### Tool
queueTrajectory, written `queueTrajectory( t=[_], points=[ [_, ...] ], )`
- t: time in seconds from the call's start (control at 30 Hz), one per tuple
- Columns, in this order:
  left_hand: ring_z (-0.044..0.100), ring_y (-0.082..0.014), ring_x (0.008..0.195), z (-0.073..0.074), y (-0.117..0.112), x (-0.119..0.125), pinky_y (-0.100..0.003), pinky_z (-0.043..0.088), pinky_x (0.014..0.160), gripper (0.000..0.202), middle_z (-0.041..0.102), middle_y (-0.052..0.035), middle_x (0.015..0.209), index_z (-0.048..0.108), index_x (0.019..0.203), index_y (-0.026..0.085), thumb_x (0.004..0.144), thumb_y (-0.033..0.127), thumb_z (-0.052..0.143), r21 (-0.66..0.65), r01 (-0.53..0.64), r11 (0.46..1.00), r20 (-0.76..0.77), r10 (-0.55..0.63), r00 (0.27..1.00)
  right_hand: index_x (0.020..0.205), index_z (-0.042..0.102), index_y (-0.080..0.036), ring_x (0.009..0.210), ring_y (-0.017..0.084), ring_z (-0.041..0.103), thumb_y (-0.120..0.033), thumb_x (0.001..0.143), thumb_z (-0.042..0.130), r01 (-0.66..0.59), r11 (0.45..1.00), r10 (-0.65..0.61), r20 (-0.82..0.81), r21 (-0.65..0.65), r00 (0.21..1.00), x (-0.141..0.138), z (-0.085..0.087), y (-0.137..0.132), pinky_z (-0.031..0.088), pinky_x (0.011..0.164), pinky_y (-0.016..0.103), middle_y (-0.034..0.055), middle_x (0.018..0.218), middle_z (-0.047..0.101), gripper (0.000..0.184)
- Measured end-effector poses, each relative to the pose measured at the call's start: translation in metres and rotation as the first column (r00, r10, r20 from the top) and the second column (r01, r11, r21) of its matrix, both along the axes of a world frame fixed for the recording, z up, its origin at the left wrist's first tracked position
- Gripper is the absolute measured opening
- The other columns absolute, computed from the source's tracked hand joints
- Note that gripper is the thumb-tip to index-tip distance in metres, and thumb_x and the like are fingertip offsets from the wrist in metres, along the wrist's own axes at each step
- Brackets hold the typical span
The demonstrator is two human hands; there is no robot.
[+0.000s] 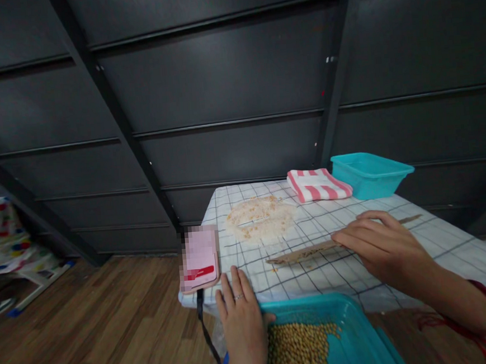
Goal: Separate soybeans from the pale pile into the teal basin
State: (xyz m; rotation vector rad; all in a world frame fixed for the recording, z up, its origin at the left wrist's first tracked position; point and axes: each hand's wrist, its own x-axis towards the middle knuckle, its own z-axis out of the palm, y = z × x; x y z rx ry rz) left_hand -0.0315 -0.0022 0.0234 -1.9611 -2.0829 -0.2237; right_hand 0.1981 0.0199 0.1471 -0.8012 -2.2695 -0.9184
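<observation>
The left hand [242, 322] is resting at the left side of the tray [349, 350], fingers slightly spread, grip unclear. Beyond, the right hand [385, 245] is pinching a cardboard strip [301, 254], its long axis running left-right, with powder [282, 226] lying past its left end.

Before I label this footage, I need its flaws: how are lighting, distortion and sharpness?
Head view: wall panels dark, white tablecloth much brighter, no strong glare; head view: uprights lean apart toward the top, probably wide-angle distortion; head view: right hand and beans fairly distinct, pink case partly pixelated.
</observation>
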Motion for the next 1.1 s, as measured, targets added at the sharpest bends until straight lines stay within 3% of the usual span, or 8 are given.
queueTrajectory(
  t=[0.23, 0.5, 0.7, 0.87, 0.97, 1.1],
  points=[
    [0.035, -0.034, 0.124, -0.008, 0.0, -0.003, -0.049, 0.036, 0.098, 0.075, 0.04, -0.0164, 0.135, 0.04, 0.126, 0.009, 0.062, 0.038, 0.064, 0.045, 0.038, 0.998, -0.034, -0.036, 0.999, 0.087, 0.05, -0.018, 0.065, 0.012, 0.052, -0.001, 0.084, 0.032, -0.032, 0.994, 0.031, -0.008, -0.105, 0.999, 0.003, -0.007, -0.009, 0.035, 0.075, 0.032, -0.0012, 0.069, 0.06, 0.025],
    [0.035, -0.0334, 0.124, -0.006, 0.0, -0.002, -0.049, 0.036, 0.098, 0.074, 0.04, -0.0152, 0.136, 0.04, 0.126, 0.01, 0.062, 0.038, 0.064, 0.031, 0.033, 0.999, -0.039, -0.032, 0.999, 0.083, 0.053, -0.015, 0.059, 0.014, 0.049, 0.003, 0.081, 0.028, 0.082, 0.996, -0.081, 0.056, -0.023, 0.995, -0.002, 0.003, -0.018, 0.036, 0.071, 0.033, 0.0, 0.062, 0.056, 0.031],
    [0.035, -0.0336, 0.123, 0.0, -0.002, 0.0, -0.048, 0.037, 0.098, 0.076, 0.038, -0.0153, 0.136, 0.039, 0.126, 0.008, 0.059, 0.032, 0.067, 0.018, 0.024, 1.0, -0.011, -0.024, 1.0, 0.083, 0.054, -0.015, 0.055, 0.013, 0.044, -0.001, 0.085, 0.03, -0.014, 0.989, 0.016, 0.008, -0.149, 1.0, -0.006, 0.001, -0.027, 0.038, 0.067, 0.032, -0.0024, 0.057, 0.051, 0.027],
    [0.035, -0.0339, 0.123, 0.008, -0.003, 0.001, -0.046, 0.038, 0.098, 0.075, 0.037, -0.0139, 0.135, 0.041, 0.124, 0.008, 0.057, 0.027, 0.069, -0.016, 0.011, 1.0, 0.008, -0.011, 1.0, 0.089, 0.055, -0.014, 0.066, 0.016, 0.051, -0.003, 0.085, 0.034, -0.112, 0.99, 0.113, 0.005, -0.083, 0.994, -0.017, 0.01, -0.045, 0.04, 0.072, 0.034, 0.0033, 0.067, 0.061, 0.024],
    [0.037, -0.033, 0.122, 0.007, -0.001, 0.001, -0.046, 0.04, 0.096, 0.064, 0.04, -0.014, 0.133, 0.044, 0.122, 0.008, 0.063, 0.022, 0.063, 0.007, 0.016, 1.0, -0.011, -0.016, 1.0, 0.091, 0.055, -0.017, 0.07, 0.017, 0.053, -0.003, 0.085, 0.033, -0.135, 0.989, 0.136, 0.006, -0.06, 0.991, -0.019, 0.013, -0.055, 0.039, 0.079, 0.035, 0.003, 0.07, 0.064, 0.027],
    [0.045, -0.029, 0.117, -0.002, 0.002, 0.001, -0.045, 0.044, 0.091, 0.043, 0.048, -0.0108, 0.127, 0.05, 0.117, 0.012, 0.076, 0.01, 0.04, 0.115, -0.005, 0.993, -0.048, 0.011, 0.999, 0.096, 0.057, -0.022, 0.079, 0.019, 0.055, -0.005, 0.083, 0.032, -0.117, 0.987, 0.12, 0.02, -0.112, 0.993, -0.01, 0.002, -0.067, 0.037, 0.088, 0.04, 0.0021, 0.078, 0.066, 0.033]
  ],
)
